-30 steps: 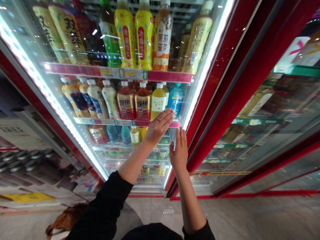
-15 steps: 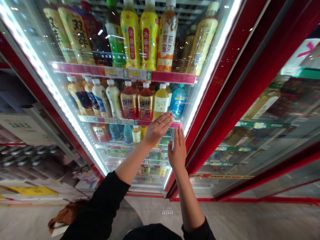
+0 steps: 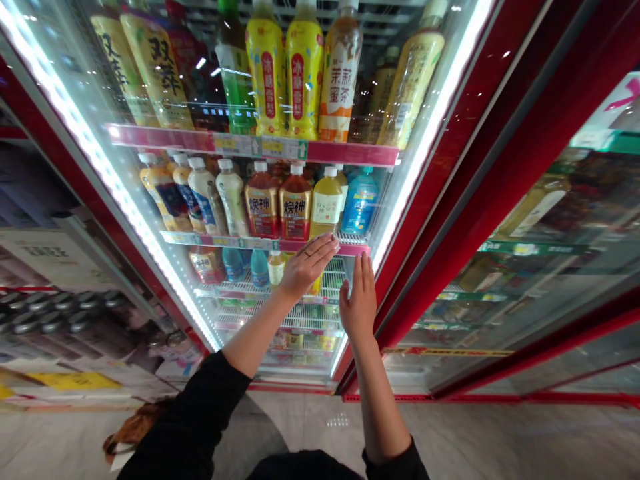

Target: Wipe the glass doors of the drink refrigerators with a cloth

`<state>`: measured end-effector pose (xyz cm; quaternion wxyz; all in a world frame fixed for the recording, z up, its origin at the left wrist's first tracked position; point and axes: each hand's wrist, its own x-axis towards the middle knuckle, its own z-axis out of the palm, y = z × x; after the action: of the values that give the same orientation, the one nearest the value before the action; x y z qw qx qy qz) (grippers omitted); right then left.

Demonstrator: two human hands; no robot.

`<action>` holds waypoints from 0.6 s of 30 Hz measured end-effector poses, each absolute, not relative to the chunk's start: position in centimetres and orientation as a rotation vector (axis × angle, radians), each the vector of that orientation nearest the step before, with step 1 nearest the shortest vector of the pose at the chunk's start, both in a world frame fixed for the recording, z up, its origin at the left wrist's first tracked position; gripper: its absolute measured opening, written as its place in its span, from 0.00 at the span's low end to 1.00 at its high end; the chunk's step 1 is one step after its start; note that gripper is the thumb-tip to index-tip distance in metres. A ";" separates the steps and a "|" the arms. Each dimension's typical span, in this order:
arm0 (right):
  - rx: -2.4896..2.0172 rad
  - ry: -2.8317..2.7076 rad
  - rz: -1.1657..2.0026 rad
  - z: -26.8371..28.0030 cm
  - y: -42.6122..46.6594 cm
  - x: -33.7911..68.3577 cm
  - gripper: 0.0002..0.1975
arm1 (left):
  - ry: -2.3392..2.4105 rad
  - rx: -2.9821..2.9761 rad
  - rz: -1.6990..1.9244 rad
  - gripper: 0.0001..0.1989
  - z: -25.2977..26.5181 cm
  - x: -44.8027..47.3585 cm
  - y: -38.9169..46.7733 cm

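Observation:
My left hand [image 3: 307, 265], with a dark ring on one finger, is stretched out flat in front of the drinks fridge's glass door [image 3: 280, 60]. Its fingertips overlap the foot of a pale yellow bottle [image 3: 326, 200] on the middle shelf. Beside it, my right hand [image 3: 361, 297] points upward with straight fingers and the thumb a little apart, close to the door's right edge. Neither hand holds anything; whether they touch the glass I cannot tell. Near them stand a blue bottle [image 3: 361, 202] and a red-and-gold bottle [image 3: 295, 203].
Tall bottles, among them a yellow one [image 3: 305, 73], fill the upper shelf behind a pink price strip [image 3: 350, 153]. A red door frame [image 3: 450, 200] separates this fridge from another on the right. Capped containers [image 3: 95, 327] stand on the left. Below lies a grey floor [image 3: 320, 433].
My left hand has slid slightly down and left, away from the bottle's label. My right hand has kept nearly the same pose. The view has shifted slightly.

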<state>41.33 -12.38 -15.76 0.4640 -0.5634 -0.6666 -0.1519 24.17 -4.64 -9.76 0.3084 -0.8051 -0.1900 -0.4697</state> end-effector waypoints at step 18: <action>-1.360 -1.750 -0.313 -14.6 -9.9 38.1 0.38 | -0.455 -2.100 -1.103 0.35 -8.5 16.5 -4.5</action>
<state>38.14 -9.87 -14.63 0.4362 -0.5468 -0.7034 -0.1259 16.50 -4.48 -8.46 0.3552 -0.8127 -0.1761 -0.4271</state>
